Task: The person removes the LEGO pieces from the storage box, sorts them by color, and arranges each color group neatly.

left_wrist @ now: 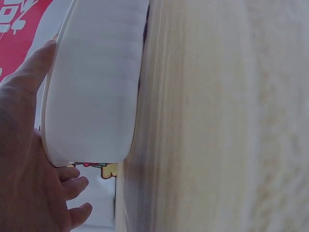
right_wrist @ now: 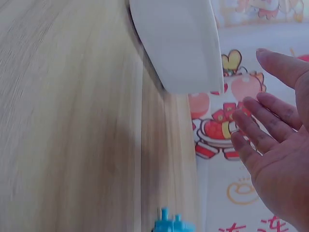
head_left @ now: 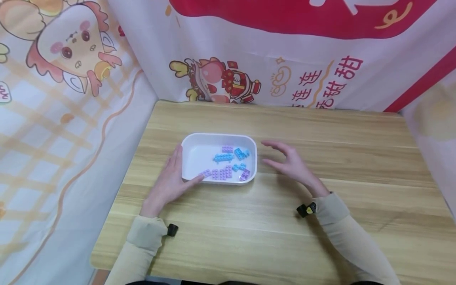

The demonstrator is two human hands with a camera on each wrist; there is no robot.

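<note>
Closest, we've got the left hand [head_left: 167, 180] spread, unclamped, touching the white tray [head_left: 194, 158] at its corner, seemingly steadying it on the table [head_left: 228, 225]; the right hand [head_left: 290, 164], thumb and fingers apart, hovers just beside, empty. Inside, the bricks [head_left: 223, 158] cluster rightward.

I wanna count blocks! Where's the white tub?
In the head view, the white tub sits on the table, slightly left of centre, between the left hand and right hand.

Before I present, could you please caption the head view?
Left hand touching a tray of bricks; right hand beside it, apart.
</note>
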